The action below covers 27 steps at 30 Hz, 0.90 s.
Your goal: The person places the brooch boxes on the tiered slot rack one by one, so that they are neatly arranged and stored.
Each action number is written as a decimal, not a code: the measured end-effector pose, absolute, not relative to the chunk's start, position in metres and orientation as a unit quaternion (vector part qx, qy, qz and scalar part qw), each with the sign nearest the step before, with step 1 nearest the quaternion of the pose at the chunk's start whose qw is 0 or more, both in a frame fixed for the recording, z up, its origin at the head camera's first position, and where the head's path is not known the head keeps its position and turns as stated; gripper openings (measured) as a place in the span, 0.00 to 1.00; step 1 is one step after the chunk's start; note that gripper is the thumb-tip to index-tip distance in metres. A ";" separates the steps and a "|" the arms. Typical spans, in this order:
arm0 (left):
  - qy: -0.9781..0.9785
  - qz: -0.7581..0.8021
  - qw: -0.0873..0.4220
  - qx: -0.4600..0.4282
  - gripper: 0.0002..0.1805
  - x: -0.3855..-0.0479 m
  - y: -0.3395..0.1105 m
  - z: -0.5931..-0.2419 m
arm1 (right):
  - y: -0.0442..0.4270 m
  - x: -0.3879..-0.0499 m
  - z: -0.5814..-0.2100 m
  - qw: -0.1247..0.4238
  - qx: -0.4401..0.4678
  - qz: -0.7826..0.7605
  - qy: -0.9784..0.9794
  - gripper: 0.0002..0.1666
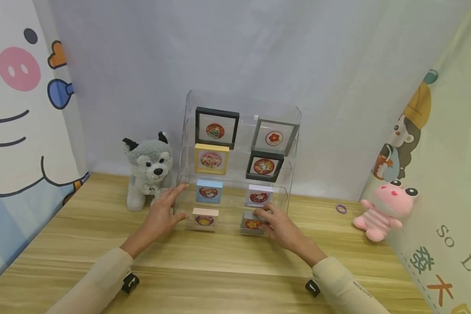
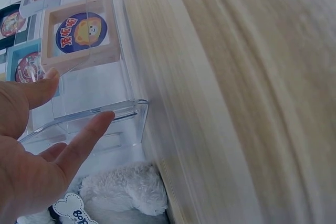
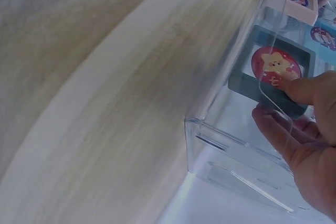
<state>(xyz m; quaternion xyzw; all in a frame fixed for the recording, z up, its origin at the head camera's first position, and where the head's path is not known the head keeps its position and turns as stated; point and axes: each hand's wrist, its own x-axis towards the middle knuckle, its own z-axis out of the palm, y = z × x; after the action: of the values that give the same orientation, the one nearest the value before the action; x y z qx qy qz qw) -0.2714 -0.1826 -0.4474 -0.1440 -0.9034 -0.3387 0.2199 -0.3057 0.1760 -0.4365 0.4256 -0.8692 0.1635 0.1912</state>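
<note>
A clear acrylic tiered stand (image 1: pixel 232 198) stands against the back curtain, bearing small square frames with round badges in two columns. My right hand (image 1: pixel 280 226) pinches the right side of the grey-green frame (image 3: pixel 304 56) on the lowest tier, its thumb over the front near the red badge. My left hand (image 1: pixel 162 218) is at the stand's lower left side, fingers and thumb spread and holding nothing. Nearest it are the peach frame (image 2: pixel 79 66) on the lowest tier and the blue frame (image 1: pixel 209 186) above. Just above the right hand sits the lavender frame (image 1: pixel 259 189).
A grey husky plush (image 1: pixel 147 168) sits close to the stand's left. On the right are a purple ring (image 1: pixel 341 209) and a pink frog plush (image 1: pixel 388 207). Higher tiers hold yellow (image 1: pixel 212 147), black (image 1: pixel 273 177) and grey frames (image 1: pixel 255 135). Printed curtains hang at both sides.
</note>
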 end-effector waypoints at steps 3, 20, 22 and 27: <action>-0.904 -0.343 0.214 -0.141 0.47 -0.272 -0.183 -0.447 | 0.177 -0.304 -0.433 0.182 0.414 0.165 -0.877 0.24; -0.927 -0.269 0.233 -0.122 0.48 -0.265 -0.183 -0.445 | 0.190 -0.298 -0.397 0.291 0.346 0.235 -0.860 0.30; -0.927 -0.242 0.259 -0.122 0.46 -0.262 -0.183 -0.445 | 0.193 -0.299 -0.396 0.305 0.321 0.253 -0.860 0.30; -0.918 -0.151 0.350 -0.106 0.41 -0.252 -0.186 -0.444 | 0.202 -0.304 -0.394 0.321 0.273 0.290 -0.860 0.39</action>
<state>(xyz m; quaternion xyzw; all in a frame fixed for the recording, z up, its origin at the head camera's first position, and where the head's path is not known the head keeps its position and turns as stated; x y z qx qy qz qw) -0.2522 -0.1855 -0.4442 -0.1062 -0.9182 -0.1512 0.3503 -0.3042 0.2025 -0.3938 0.2730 -0.8596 0.2895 0.3206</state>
